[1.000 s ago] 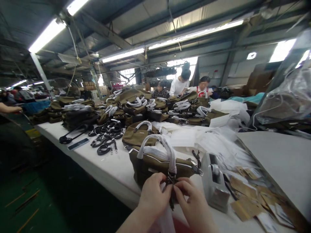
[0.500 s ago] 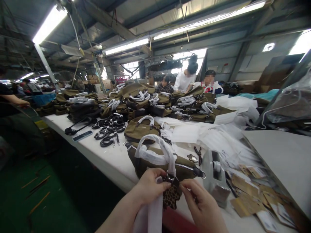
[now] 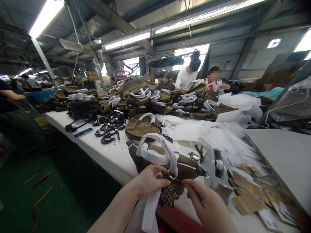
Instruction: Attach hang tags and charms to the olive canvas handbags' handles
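Beneath the olive bag's [image 3: 186, 172] front ring [image 3: 172, 176] hangs the leopard-print charm [image 3: 170, 195]; the left hand's [image 3: 150, 179] fingers pinch near its top, the right hand's [image 3: 203, 194] apparently a dark strap [image 3: 179, 182], best kept untwisted.

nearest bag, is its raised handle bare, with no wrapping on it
No, the raised handle of the nearest olive bag is wrapped in white along most of its loop.

Between the left hand [image 3: 152, 182] and right hand [image 3: 202, 197] hangs a charm [image 3: 170, 194]; just beyond, a handbag [image 3: 141, 161] stands on the table [image 3: 114, 158], another bag [image 3: 139, 128] behind it. Straps [image 3: 119, 120] lie farther left, a tape dispenser [image 3: 222, 184] right.
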